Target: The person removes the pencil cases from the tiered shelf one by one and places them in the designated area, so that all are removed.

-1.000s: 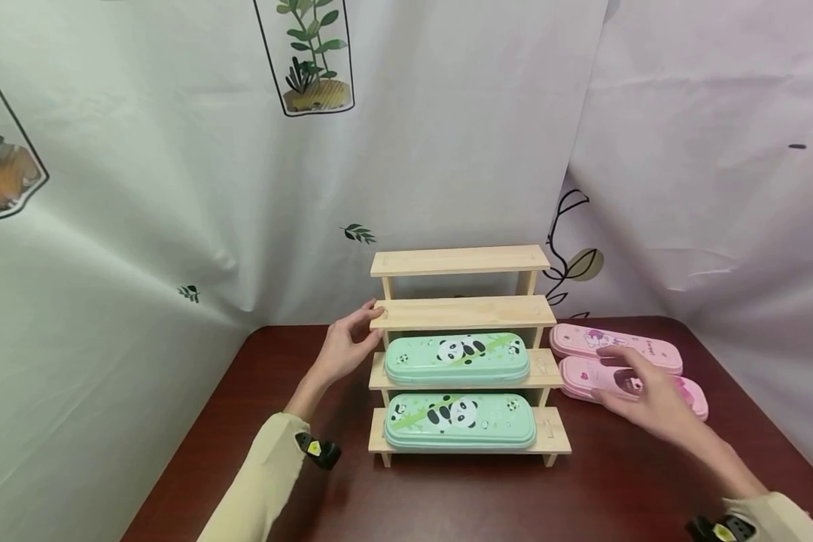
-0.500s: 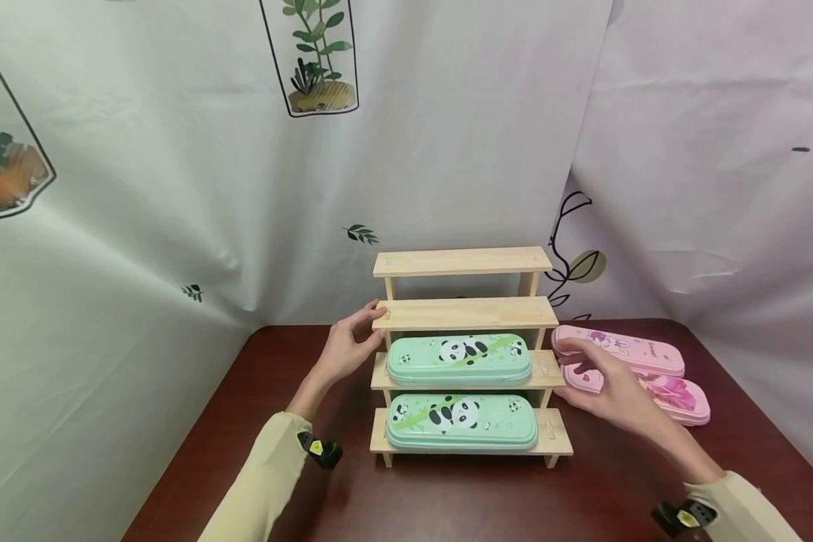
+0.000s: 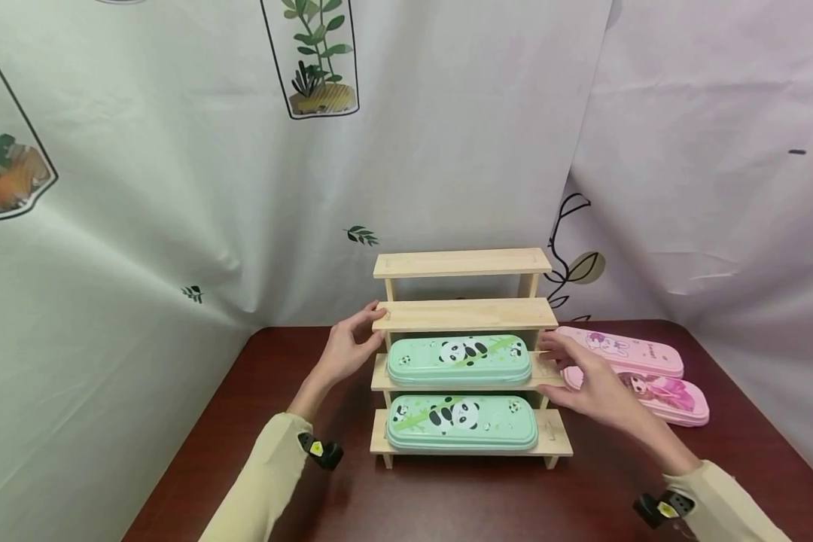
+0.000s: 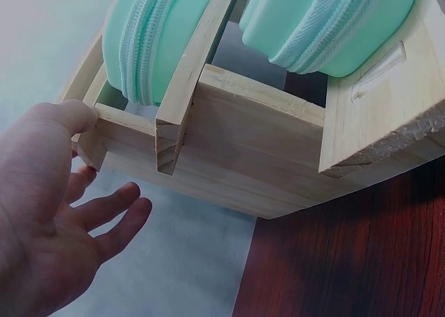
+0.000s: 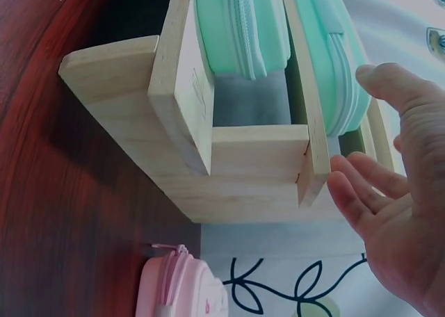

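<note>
Tabletop (image 3: 454, 500) | hands (image 3: 342, 350) (image 3: 596, 388) flank rack (image 3: 462, 263) | left pinches shelf (image 3: 466, 315), right curved

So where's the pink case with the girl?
In the head view, the girl case lies on the table, right of the wooden rack, in front of the bunny case, partly behind the right hand.

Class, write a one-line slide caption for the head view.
Hands flank a stepped wooden rack holding two green panda cases, with two pink cases on the table to the right.

Rear pink case (image 3: 628, 353): apparent lettering (image 3: 653, 351), unreadable
</note>
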Demonstrator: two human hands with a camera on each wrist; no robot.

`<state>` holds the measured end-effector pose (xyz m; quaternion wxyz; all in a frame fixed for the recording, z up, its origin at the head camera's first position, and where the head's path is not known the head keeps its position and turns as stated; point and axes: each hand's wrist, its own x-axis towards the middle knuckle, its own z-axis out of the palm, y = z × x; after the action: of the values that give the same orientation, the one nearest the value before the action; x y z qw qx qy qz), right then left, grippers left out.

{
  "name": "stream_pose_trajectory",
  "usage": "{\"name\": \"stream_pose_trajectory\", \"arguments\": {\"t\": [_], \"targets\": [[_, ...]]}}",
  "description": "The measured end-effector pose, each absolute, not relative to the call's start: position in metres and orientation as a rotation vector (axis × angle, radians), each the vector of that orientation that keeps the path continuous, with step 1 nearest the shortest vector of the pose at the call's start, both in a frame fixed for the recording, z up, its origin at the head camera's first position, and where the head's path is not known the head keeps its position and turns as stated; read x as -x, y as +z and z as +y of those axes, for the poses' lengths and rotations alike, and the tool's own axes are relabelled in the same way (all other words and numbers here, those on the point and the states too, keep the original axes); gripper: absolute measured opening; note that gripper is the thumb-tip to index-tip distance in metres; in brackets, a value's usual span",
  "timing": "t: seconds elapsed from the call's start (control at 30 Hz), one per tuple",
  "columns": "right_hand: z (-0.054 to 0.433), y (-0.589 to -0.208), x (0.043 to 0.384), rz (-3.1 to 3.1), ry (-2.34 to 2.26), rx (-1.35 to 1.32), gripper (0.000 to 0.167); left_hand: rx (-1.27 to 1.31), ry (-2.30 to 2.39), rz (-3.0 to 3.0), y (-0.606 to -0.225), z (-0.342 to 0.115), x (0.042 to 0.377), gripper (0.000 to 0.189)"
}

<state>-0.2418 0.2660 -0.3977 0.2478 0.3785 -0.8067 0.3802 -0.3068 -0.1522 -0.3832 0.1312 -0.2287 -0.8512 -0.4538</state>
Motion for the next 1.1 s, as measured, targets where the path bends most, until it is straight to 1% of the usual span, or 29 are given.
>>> {"name": "stream_pose_trajectory", "arguments": {"t": [0.2,0.47,0.63,1.1], "targets": [[0.259,-0.398,0.243,-2.213,1.029,-1.033,0.086,0.651,-1.319,-2.476,-0.383,-0.152,0.307,0.043],[0.254,-0.396,0.243,-2.292,1.034,-1.018,0.079,0.670,-1.322,-2.466,-0.383,-0.152,0.307,0.043],[0.251,-0.397,0.244,-2.311,1.009,-1.015,0.078,0.665,-1.316,-2.462,-0.384,-0.152,0.307,0.043],[0.242,-0.394,0.249,-2.359,0.974,-1.057,0.085,0.666,-1.311,-2.454,-0.385,-0.152,0.308,0.042]]}}
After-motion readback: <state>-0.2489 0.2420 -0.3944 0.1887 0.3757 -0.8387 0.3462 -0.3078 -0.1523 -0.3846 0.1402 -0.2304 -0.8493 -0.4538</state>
